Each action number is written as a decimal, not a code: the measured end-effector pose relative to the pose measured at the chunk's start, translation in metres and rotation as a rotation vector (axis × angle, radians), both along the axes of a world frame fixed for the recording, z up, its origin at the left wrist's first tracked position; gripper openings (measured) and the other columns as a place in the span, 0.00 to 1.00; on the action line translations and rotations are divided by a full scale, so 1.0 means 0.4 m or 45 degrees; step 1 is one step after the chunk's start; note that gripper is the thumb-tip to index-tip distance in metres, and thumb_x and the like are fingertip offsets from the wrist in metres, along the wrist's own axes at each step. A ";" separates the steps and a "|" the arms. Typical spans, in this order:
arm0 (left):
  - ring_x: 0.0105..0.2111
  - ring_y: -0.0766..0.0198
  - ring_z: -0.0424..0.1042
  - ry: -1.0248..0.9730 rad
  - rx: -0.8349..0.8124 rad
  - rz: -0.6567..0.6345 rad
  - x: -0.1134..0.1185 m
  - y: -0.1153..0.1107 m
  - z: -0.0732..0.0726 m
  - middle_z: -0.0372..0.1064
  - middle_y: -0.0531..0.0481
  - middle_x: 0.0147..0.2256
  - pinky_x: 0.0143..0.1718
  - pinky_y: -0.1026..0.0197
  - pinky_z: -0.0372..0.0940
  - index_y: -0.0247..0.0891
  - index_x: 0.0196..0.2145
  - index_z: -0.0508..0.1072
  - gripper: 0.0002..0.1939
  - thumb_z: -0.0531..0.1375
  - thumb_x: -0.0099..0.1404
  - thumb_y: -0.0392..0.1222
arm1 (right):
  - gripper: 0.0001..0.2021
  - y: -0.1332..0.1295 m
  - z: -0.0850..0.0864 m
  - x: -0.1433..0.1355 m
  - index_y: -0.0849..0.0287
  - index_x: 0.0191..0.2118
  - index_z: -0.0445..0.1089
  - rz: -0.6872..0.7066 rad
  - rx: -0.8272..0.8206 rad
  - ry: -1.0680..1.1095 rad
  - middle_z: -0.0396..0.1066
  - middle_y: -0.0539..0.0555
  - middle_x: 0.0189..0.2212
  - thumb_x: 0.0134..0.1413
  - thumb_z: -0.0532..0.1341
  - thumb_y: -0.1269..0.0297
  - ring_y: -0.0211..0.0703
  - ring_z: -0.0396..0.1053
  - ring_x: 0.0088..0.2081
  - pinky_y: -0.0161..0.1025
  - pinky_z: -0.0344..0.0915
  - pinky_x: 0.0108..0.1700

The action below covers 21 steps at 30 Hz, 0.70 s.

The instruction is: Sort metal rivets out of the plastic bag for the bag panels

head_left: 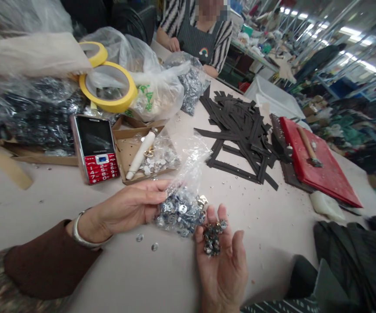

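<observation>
My left hand (135, 202), with a silver bangle at its wrist, grips a clear plastic bag (183, 208) by its side. Shiny round metal snap buttons fill the bag's lower part. Close against the bag on its right, my right hand (222, 265) is palm up with fingers curled, cupping a small pile of metal snap buttons (212, 239). Two loose round metal pieces (154, 247) lie on the table below the bag. Behind my left hand stands a cardboard tray (122, 141) with a white roll (142, 154) and small pale pieces in it.
A red keypad phone (96, 150) leans by the tray. Yellow tape rolls (129, 93) and stuffed plastic bags (164, 93) stand behind. Dark strips (236, 126) are heaped ahead; a hammer (308, 145) lies on a red slab (324, 169). Dark fabric (354, 256) sits right. Another person (201, 34) sits opposite.
</observation>
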<state>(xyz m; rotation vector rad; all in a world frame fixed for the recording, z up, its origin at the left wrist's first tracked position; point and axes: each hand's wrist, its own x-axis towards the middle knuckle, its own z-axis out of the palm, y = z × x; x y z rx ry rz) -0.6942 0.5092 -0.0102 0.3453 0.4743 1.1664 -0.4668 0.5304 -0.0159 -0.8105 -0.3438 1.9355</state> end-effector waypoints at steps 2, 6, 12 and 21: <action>0.46 0.62 0.76 0.012 0.016 -0.007 0.001 -0.001 -0.003 0.76 0.40 0.51 0.49 0.62 0.70 0.35 0.59 0.72 0.21 0.60 0.68 0.36 | 0.21 0.000 -0.001 0.001 0.53 0.54 0.74 0.003 0.005 -0.022 0.76 0.56 0.52 0.58 0.69 0.50 0.41 0.76 0.49 0.36 0.74 0.49; 0.49 0.60 0.75 0.068 -0.004 0.012 0.006 -0.002 -0.006 0.75 0.39 0.52 0.50 0.62 0.69 0.37 0.59 0.71 0.24 0.63 0.66 0.39 | 0.21 -0.003 0.000 -0.002 0.52 0.52 0.76 -0.023 -0.007 -0.104 0.76 0.56 0.51 0.55 0.72 0.52 0.41 0.77 0.48 0.36 0.75 0.48; 0.50 0.59 0.75 0.173 0.004 0.028 0.012 -0.006 -0.006 0.75 0.47 0.53 0.49 0.65 0.68 0.46 0.58 0.73 0.29 0.70 0.59 0.44 | 0.21 -0.010 -0.010 -0.020 0.55 0.47 0.78 -0.074 0.028 -0.261 0.80 0.55 0.44 0.45 0.78 0.62 0.40 0.78 0.41 0.33 0.77 0.42; 0.45 0.59 0.77 0.080 0.029 0.052 0.005 -0.002 -0.010 0.77 0.44 0.50 0.46 0.65 0.70 0.39 0.54 0.77 0.23 0.65 0.61 0.36 | 0.25 -0.026 -0.037 -0.028 0.56 0.49 0.77 0.119 0.217 -0.544 0.79 0.51 0.38 0.43 0.78 0.68 0.31 0.70 0.29 0.25 0.70 0.33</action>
